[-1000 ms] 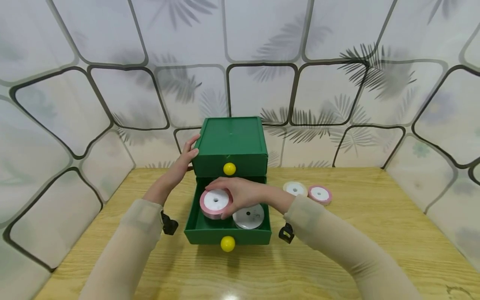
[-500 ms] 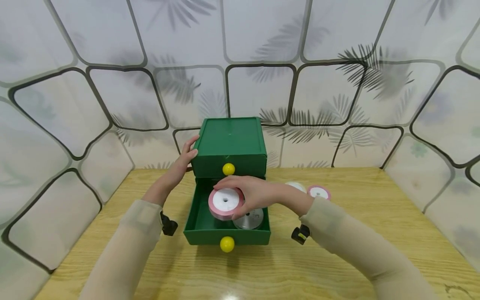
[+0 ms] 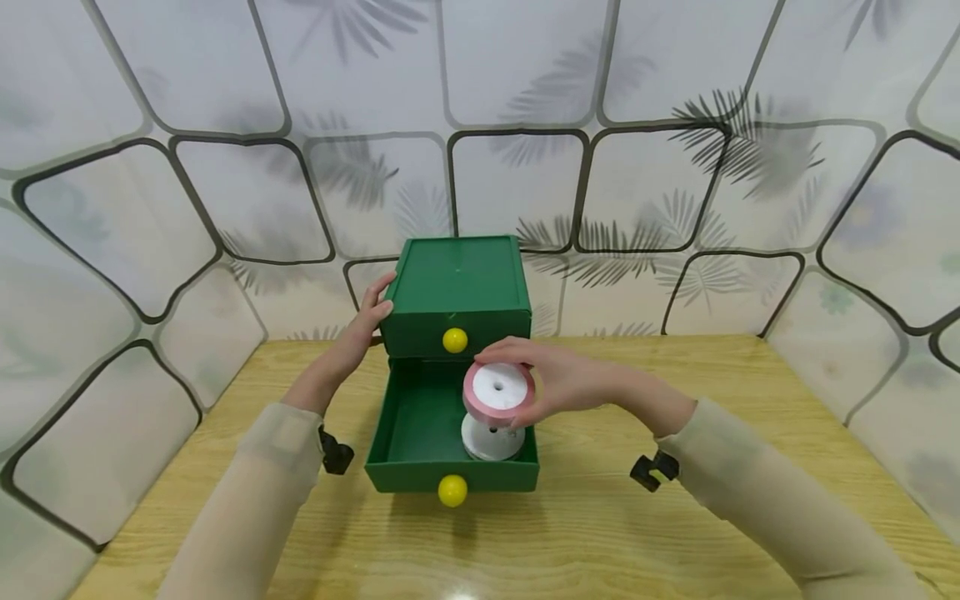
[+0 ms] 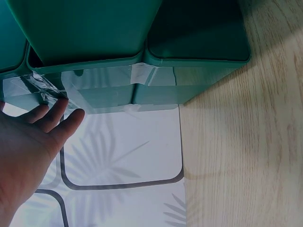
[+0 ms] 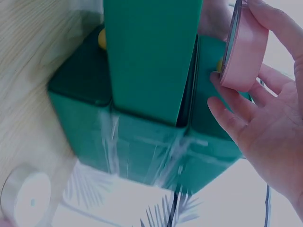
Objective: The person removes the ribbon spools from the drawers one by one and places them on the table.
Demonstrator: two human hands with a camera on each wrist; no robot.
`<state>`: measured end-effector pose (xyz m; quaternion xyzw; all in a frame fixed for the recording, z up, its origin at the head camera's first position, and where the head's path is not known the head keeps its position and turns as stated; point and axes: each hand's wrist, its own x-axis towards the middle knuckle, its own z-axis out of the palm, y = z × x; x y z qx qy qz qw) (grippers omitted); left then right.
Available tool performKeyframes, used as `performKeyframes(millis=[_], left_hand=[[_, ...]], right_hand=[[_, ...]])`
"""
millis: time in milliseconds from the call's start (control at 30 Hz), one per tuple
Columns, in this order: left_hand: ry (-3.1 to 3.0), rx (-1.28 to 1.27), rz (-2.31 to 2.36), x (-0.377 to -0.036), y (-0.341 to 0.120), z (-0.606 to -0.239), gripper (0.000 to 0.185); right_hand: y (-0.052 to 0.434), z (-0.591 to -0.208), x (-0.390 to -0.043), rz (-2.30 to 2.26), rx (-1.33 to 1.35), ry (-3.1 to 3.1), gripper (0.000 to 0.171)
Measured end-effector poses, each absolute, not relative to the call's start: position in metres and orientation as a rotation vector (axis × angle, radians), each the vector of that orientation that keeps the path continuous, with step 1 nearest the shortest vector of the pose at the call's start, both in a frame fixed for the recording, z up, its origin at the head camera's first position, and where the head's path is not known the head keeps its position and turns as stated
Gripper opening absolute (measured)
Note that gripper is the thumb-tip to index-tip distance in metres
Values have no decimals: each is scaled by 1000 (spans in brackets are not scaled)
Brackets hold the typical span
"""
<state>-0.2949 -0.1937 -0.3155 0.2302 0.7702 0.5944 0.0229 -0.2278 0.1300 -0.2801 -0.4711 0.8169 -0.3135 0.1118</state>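
My right hand point(image 3: 566, 379) pinches a pink ribbon spool point(image 3: 498, 387) by its edge, thumb on one side and fingers on the other. The spool is over the right part of a pulled-out green drawer point(image 3: 408, 417). Below it in the drawer lies a white spool point(image 3: 489, 446), partly covered from view. In the right wrist view the pink ribbon point(image 5: 247, 52) shows edge-on between the fingers. My left hand point(image 3: 360, 329) rests against the left side of the green drawer box point(image 3: 459, 275), fingers extended. The left wrist view shows its fingertips at the taped side.
Yellow round knobs point(image 3: 455, 340) sit on the drawer fronts. Another white spool point(image 5: 31, 198) lies on the wooden table point(image 3: 315, 533) to the box's right, hidden by my right arm in the head view. A patterned curtain point(image 3: 517, 183) stands behind the box.
My right hand has lifted the pink ribbon spool and carried it rightward, from the drawer's left part to above the white spool. My left hand has stayed at the box's side.
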Motion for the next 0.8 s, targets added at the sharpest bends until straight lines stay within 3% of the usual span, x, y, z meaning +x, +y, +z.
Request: performKeyframes(millis=[333,800], left_hand=[[2394,716,1825,-294,-194,-315,67],[2394,705,1810,-291,-194,-314,65]], right_hand=[[170,-276,-217,-937,-1333,2509,78],[219,-300,-213,-978,-1218,2643,83]])
